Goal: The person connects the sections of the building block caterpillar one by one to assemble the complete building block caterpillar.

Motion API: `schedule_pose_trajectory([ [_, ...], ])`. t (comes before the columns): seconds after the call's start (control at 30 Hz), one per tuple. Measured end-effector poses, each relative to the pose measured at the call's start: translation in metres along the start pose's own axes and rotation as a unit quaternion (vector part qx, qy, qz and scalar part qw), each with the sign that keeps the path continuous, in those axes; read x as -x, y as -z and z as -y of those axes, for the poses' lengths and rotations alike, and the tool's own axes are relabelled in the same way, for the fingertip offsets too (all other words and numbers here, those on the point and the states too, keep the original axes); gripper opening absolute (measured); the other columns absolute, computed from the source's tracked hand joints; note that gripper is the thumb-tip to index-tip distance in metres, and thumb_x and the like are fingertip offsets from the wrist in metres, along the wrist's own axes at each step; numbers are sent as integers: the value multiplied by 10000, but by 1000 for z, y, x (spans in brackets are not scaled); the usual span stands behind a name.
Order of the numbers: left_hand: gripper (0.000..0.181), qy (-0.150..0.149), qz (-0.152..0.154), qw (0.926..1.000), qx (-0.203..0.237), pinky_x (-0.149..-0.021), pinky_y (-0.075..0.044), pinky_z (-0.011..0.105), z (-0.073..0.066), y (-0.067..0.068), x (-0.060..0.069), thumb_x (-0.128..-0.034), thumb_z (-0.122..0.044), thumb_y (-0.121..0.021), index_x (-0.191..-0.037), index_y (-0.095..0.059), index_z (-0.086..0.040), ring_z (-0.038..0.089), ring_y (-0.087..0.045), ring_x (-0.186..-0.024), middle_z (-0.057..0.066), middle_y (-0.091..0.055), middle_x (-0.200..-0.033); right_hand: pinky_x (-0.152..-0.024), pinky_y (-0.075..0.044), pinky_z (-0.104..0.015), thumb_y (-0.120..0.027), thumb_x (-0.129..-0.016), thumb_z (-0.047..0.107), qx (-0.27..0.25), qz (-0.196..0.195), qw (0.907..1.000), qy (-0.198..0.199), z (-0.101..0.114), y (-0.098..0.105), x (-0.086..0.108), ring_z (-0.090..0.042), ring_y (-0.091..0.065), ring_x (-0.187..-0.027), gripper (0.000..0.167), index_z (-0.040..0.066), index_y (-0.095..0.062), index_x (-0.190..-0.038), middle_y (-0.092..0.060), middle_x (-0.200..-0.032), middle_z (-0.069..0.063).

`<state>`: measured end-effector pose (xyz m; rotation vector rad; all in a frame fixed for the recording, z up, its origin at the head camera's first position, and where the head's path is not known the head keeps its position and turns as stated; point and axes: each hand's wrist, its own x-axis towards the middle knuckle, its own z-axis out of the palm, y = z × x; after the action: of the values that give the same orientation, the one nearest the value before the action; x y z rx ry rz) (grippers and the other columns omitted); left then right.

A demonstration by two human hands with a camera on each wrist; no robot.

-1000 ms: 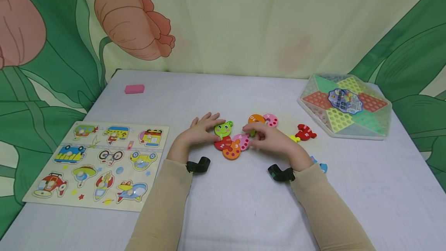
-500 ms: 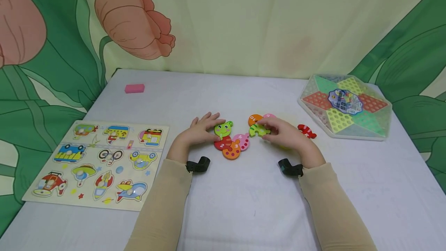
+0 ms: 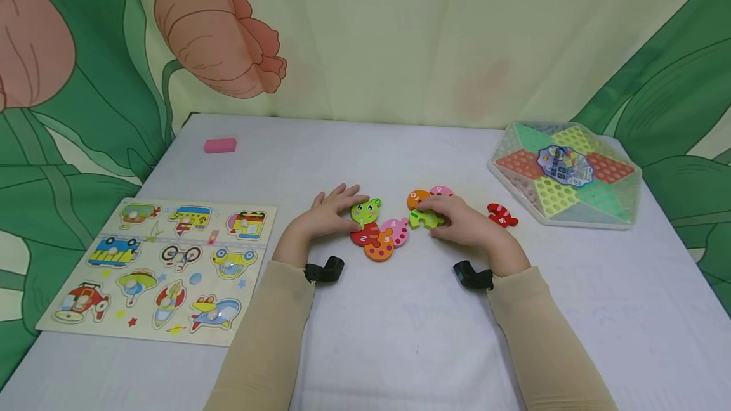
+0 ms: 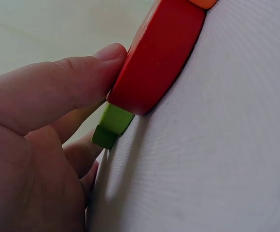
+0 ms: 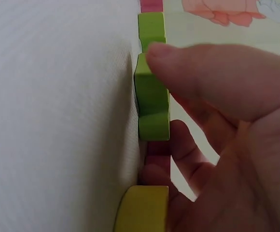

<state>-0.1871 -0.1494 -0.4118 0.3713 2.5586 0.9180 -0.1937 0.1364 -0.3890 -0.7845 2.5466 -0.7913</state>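
In the head view, a green caterpillar head (image 3: 365,212) joins a red piece (image 3: 365,235), an orange piece (image 3: 379,249) and a pink piece (image 3: 396,231) marked 4. My left hand (image 3: 325,215) rests against this chain with spread fingers; its thumb touches the red piece's edge in the left wrist view. Right of the chain, my right hand (image 3: 465,224) pinches a green striped puzzle piece (image 5: 152,96) between thumb and fingers, low at the tabletop. Its number is covered. Behind it lie another orange piece (image 3: 417,197) and a pink piece (image 3: 442,191).
A red piece (image 3: 502,215) lies right of my right hand; a yellow piece (image 5: 142,210) shows below it in the right wrist view. A vehicle puzzle board (image 3: 188,246) is at left, a pink block (image 3: 220,145) at back left, a hexagonal game box (image 3: 565,173) at back right.
My right hand has moved right, and the green striped piece has shifted slightly right and nearer to me. The blue piece is now hidden by the right arm. My left hand has stayed put.
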Motion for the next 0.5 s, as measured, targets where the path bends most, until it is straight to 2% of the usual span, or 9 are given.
schedule_pose_trajectory([
  [0.23, 614, 19, 9, 10000, -40, -1118, 99, 479, 0, 0, -1, -788, -306, -604, -1367, -402, -300, 170, 20, -1421, -73, -162, -1526, -986, -388, -501, -578, -829, 9, 159, 69, 9998, -21, 2, 0, 1, -321, -326, -1263, 460, 153, -530, -1264, -440, -1362, -96],
  [0.5, 614, 4, 1, 10000, -39, -1119, 94, 481, 0, 0, -1, -789, -303, -603, -1369, -400, -297, 171, 19, -1420, -64, -168, -1525, -980, -404, -487, -613, -825, 46, 97, 62, 9998, -154, 5, 1, 2, -300, -345, -1263, 487, 172, -508, -1283, -436, -1358, -94],
])
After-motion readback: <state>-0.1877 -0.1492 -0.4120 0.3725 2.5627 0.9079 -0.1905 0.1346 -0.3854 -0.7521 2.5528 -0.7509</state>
